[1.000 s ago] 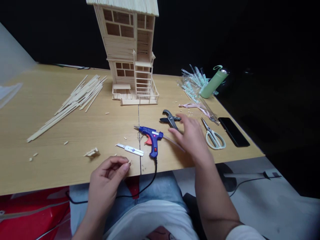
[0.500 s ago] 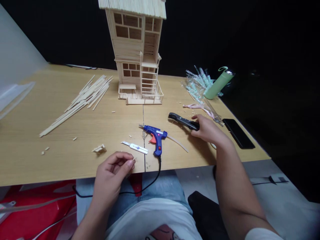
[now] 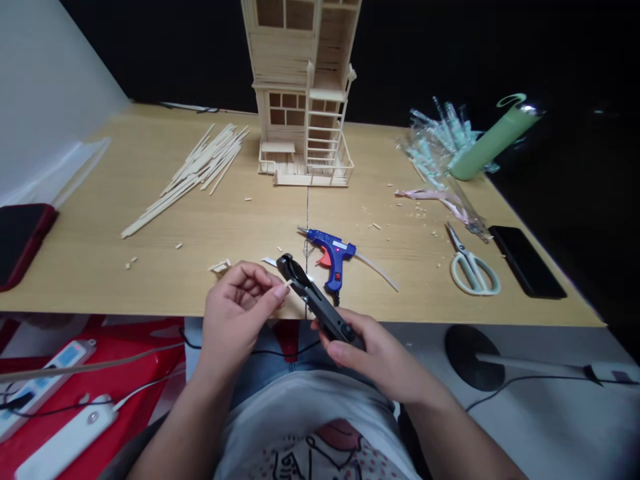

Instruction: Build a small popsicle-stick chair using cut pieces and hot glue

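Observation:
Between its thumb and index finger, my left hand [image 3: 245, 300] pinches a small wooden piece [image 3: 289, 283]. My right hand [image 3: 357, 340] is wrapped round the handle of a black cutter tool [image 3: 320, 303], whose head is right beside the wooden piece. Behind the tool lies a blue glue gun [image 3: 333, 253] with a glue stick in its back. A white craft knife [image 3: 270, 261] is mostly hidden behind the tool's head. A small wooden assembly [image 3: 220, 267] rests just behind my left hand.
A stick-built model house [image 3: 305, 127] stands at the back, with loose wooden sticks [image 3: 195, 167] left of it. On the right are scissors [image 3: 474, 270], a black phone [image 3: 527, 261], a green bottle [image 3: 493, 143] and plastic wrappers [image 3: 440, 143]. A red-edged phone [image 3: 25, 240] lies far left.
My right hand has lifted the black tool from the table and brought it to my left hand. The view has shifted, and the scissors and the red-edged phone now show.

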Demonstrator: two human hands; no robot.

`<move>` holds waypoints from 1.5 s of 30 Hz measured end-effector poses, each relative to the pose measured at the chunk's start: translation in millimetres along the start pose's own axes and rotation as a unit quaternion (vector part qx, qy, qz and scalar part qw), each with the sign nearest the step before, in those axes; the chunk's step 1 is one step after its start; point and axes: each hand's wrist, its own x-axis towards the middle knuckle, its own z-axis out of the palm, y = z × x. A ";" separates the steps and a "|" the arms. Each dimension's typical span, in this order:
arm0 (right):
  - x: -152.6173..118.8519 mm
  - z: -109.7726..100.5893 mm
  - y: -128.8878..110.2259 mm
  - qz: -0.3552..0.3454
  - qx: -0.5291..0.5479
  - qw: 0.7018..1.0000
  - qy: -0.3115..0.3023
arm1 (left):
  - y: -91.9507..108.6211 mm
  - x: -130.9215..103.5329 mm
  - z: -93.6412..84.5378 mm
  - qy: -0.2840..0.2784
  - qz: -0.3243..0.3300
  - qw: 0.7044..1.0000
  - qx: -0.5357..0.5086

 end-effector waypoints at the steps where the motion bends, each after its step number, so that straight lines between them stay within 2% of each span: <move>1: 0.1 2.0 1.5 0.004 0.004 1.000 -0.006 | 0.7 0.2 -0.9 0.005 0.003 1.000 0.009; 5: 0.3 4.4 3.1 -0.004 -0.025 0.999 -0.020 | -0.7 1.1 -4.7 0.024 0.016 0.999 0.045; 10: 2.1 6.8 0.3 -0.033 -0.089 0.995 -0.008 | -2.2 2.3 -9.6 -0.002 -0.018 0.998 0.056; 15: 3.1 6.7 -0.7 -0.031 -0.111 0.993 -0.009 | -2.4 3.4 -13.5 -0.012 -0.033 0.998 0.053; 28: 1.6 8.7 -8.4 -0.025 -0.171 0.985 0.005 | -3.3 1.9 -10.9 -0.016 -0.039 0.998 0.050; 38: 0.3 20.3 2.8 -0.030 -0.283 0.954 0.095 | 3.0 -4.4 -5.2 -0.010 -0.031 0.998 0.053; 40: -0.6 12.5 2.5 -0.042 -0.313 0.939 0.134 | 5.8 -7.6 -2.6 -0.003 -0.018 0.998 0.063; 42: -2.1 -8.2 -0.5 -0.050 -0.361 0.904 0.223 | 7.4 -12.7 -1.6 0.013 -0.002 0.997 0.076; 43: -2.8 -23.1 -2.8 -0.047 -0.393 0.872 0.289 | 7.1 -16.1 -2.4 0.022 0.006 0.996 0.086; 45: -2.9 -57.9 -7.7 -0.005 -0.476 0.777 0.413 | 3.4 -24.4 -7.1 0.034 0.026 0.991 0.124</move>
